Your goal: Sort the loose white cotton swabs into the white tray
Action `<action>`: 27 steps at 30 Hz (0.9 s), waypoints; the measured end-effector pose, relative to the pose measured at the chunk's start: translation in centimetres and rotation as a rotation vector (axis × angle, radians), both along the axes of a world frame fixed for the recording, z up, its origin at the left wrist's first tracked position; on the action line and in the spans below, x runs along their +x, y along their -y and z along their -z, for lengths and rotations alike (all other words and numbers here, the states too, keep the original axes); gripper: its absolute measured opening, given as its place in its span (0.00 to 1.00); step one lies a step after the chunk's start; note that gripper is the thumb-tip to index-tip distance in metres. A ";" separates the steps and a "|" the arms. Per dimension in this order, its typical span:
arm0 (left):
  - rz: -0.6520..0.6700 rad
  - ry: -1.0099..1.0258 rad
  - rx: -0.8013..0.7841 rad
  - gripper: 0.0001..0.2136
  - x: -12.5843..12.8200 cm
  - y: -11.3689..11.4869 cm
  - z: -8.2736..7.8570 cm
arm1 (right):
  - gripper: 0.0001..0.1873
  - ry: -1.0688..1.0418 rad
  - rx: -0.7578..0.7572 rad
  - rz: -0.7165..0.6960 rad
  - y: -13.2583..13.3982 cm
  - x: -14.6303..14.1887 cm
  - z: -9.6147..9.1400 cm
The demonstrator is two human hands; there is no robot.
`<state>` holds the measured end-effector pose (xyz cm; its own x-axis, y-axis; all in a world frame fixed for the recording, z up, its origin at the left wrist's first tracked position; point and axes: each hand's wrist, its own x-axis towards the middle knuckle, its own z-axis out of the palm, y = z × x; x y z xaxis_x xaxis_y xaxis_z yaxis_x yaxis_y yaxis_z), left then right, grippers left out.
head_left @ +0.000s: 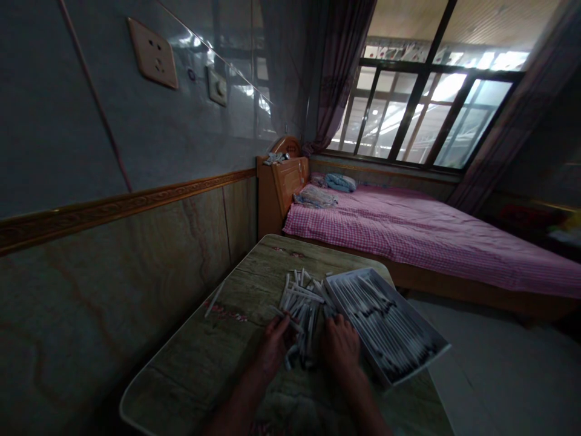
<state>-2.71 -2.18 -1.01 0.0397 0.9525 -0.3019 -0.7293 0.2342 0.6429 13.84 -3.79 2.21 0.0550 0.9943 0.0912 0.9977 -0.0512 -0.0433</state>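
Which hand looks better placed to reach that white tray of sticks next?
Probably the right hand: it sits beside the tray, while the left hand is farther away, with the pile of loose white sticks between it and the tray.

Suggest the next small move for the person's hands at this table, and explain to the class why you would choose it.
Probably the left hand should draw a few of the loose white sticks together and align them. They lie crossed in a heap on the table near the right hand, while the sticks in the tray lie in orderly parallel rows.
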 end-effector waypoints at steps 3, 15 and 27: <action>-0.005 -0.003 -0.003 0.12 0.1 -0.1 0.1 | 0.14 0.006 0.005 0.000 0.1 0.1 0.3; -0.003 0.008 0.001 0.12 0.2 -0.1 0.4 | 0.13 -0.041 0.088 -0.053 0.6 0.5 1.8; 0.017 0.002 0.001 0.11 0.2 -0.1 0.4 | 0.12 -0.120 0.211 -0.086 2.0 0.5 3.9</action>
